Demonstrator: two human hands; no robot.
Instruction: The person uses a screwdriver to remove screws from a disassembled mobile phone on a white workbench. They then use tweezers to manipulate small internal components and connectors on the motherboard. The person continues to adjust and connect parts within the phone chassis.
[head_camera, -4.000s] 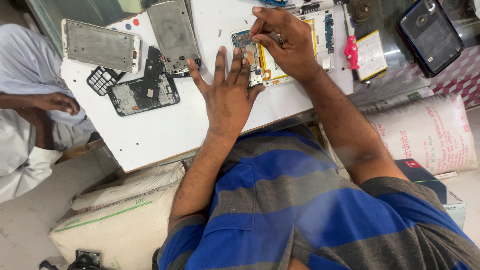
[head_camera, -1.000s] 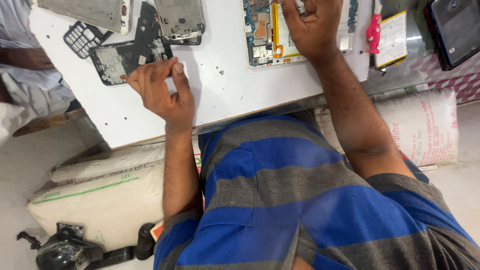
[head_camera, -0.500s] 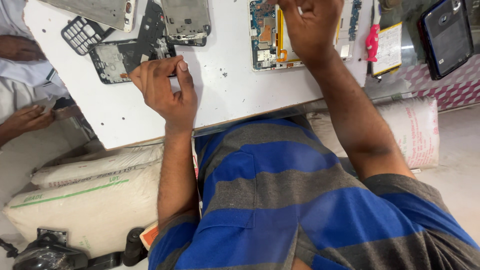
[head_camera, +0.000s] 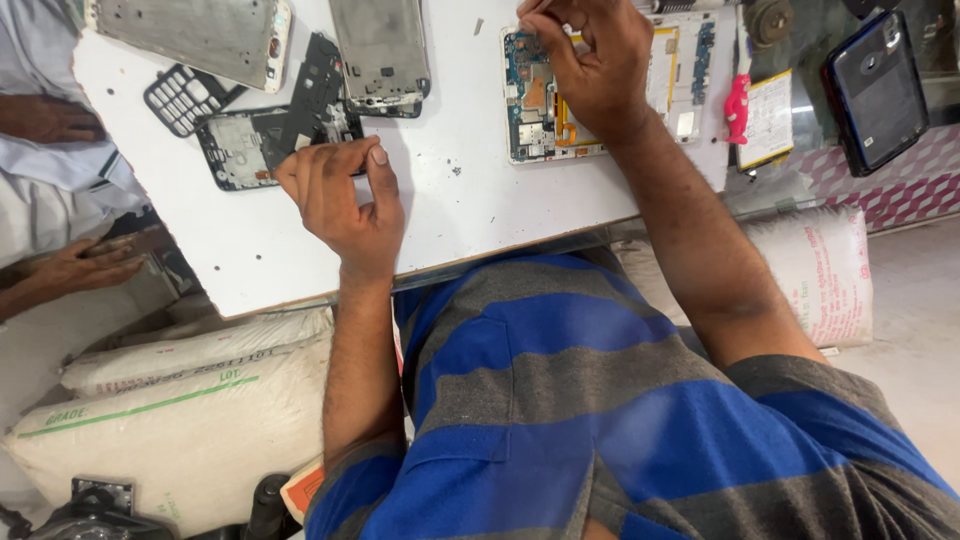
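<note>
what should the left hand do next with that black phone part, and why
Probably close the fingers on the black plastic phone frame and lift it off the white table. The left hand rests curled at that frame's lower edge, fingertips touching it, without a clear grip. The right hand is pinched over the opened phone with exposed circuit board, so it looks occupied.

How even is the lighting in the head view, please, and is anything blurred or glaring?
Head view: soft, even light on the white table; faint shadow under the left hand; right hand sharp; dark phone shows a mild sheen; shirt near the lens slightly soft.
</note>
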